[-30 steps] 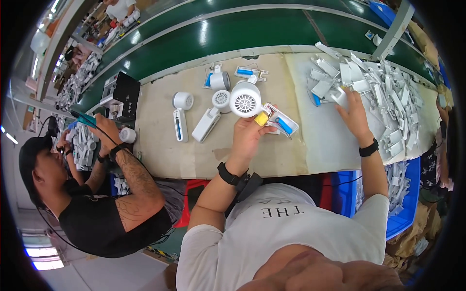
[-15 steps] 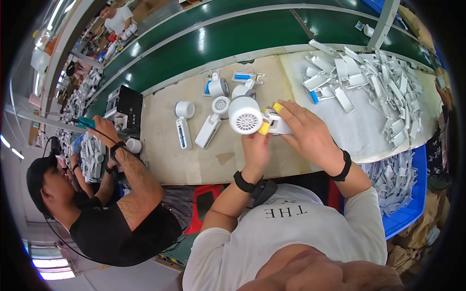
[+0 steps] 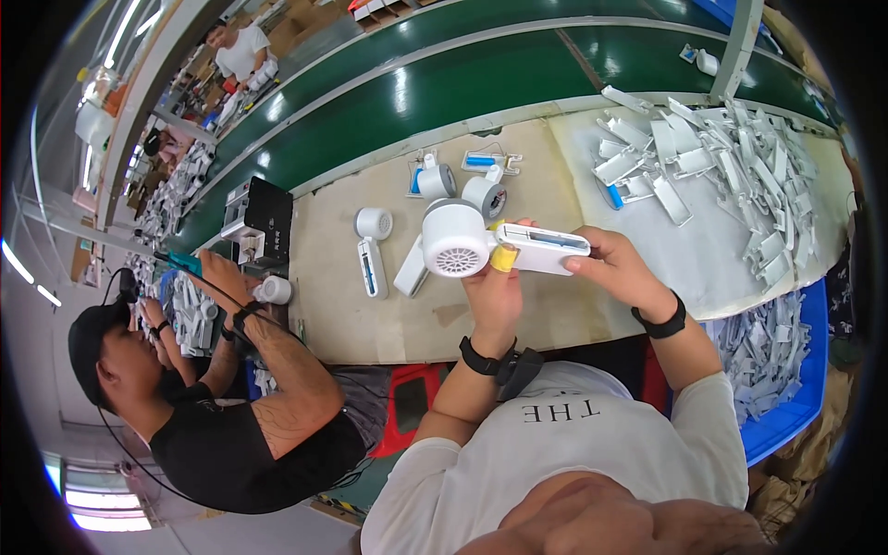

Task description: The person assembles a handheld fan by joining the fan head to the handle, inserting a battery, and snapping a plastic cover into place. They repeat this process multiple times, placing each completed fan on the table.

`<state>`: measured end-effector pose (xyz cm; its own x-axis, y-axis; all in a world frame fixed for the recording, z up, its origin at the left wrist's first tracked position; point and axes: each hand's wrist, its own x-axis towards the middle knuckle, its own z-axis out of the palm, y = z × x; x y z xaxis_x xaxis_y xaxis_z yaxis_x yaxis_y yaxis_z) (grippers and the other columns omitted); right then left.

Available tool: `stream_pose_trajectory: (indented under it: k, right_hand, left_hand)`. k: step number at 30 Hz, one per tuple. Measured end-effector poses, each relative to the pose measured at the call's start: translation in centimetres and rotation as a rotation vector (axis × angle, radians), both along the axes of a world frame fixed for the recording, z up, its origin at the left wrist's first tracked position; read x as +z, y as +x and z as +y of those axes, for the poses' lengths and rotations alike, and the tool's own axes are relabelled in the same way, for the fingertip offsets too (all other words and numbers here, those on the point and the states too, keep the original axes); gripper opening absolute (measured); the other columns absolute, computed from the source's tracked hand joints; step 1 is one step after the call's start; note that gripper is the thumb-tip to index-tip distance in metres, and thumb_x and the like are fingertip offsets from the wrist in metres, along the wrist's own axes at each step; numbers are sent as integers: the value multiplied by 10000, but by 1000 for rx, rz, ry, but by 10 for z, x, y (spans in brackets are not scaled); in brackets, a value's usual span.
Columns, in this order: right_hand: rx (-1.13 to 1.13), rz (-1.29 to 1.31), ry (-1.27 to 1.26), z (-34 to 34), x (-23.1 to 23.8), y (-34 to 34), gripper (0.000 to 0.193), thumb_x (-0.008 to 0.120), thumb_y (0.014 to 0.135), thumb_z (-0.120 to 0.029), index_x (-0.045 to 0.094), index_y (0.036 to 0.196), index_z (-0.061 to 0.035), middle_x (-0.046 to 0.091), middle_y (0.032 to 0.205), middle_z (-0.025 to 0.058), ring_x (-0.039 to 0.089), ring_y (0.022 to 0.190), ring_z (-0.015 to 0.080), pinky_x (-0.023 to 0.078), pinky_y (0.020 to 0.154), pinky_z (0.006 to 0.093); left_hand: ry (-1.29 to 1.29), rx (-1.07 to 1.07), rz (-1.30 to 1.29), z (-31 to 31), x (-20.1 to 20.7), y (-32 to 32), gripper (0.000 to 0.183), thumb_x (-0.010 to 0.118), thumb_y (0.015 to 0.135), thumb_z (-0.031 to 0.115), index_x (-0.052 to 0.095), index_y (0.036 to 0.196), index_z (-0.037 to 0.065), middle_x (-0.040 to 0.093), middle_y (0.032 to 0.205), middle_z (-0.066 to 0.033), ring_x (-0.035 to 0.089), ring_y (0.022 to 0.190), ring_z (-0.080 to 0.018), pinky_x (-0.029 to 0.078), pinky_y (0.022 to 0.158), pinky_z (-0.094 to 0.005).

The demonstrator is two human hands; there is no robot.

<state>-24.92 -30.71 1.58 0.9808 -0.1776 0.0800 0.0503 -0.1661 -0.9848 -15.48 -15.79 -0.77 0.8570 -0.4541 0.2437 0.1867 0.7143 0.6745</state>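
Note:
A white handheld fan (image 3: 455, 239) is held up over the table between my two hands, its round grille facing me. My left hand (image 3: 497, 298) grips it at the neck below the round head, with yellow wrapping on a fingertip. The handle (image 3: 546, 248) points right; a long slot along it shows something blue inside. My right hand (image 3: 618, 266) closes on the far end of that handle, thumb in front. Just left of the held fan, another fan's white handle (image 3: 413, 268) lies partly hidden. A smaller-looking fan (image 3: 373, 225) lies farther left, its slotted handle toward me.
Fan heads with blue cylinders (image 3: 435, 180) lie at the table's back. White plastic shells (image 3: 731, 166) are heaped on the right; more fill a blue bin (image 3: 812, 370) below. A black machine (image 3: 268, 217) stands left, beside a co-worker (image 3: 250, 416) holding a teal tool. A green conveyor (image 3: 398, 97) runs behind.
The held fan has turned, so its slotted handle now shows fully, pointing right. My right hand has shifted from over the neck to the handle's end. The whole view has moved slightly.

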Motion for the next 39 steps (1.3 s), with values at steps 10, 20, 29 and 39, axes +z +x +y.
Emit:
stream_pose_trajectory:
  k: [10, 20, 29, 39]
  right_hand:
    - [-88, -429, -467, 18, 36, -1, 286, 671, 751, -289, 560, 750, -25, 492, 631, 84, 477, 536, 196, 364, 493, 310]
    - [-125, -447, -642, 25, -7, 12, 333, 727, 703, -345, 585, 733, -45, 541, 626, 84, 536, 549, 268, 427, 492, 348]
    - [-243, -459, -967, 36, 11, 28, 543, 733, 651, -186, 507, 1122, -38, 550, 1073, 137, 542, 948, 302, 441, 808, 390]
    - [-296, -435, -950, 39, 2, 30, 631, 716, 590, -79, 484, 1176, -37, 544, 1140, 154, 550, 980, 323, 458, 840, 396]
  left_hand:
    - [-130, -42, -6, 9, 38, -8, 344, 585, 853, 93, 474, 1157, -21, 558, 1111, -158, 558, 1043, -315, 450, 912, -434]
    - [-8, -44, -29, 19, 9, 9, 354, 621, 826, 88, 485, 1140, -6, 569, 1073, -164, 576, 1000, -300, 472, 885, -435]
    - [131, 49, 107, 7, -10, 8, 361, 571, 858, 36, 464, 1200, -12, 550, 1154, -137, 547, 1057, -228, 452, 917, -358]
    - [144, 71, 130, 3, -10, 2, 304, 603, 839, 8, 539, 1133, -30, 585, 1112, -92, 567, 1005, -157, 467, 868, -290]
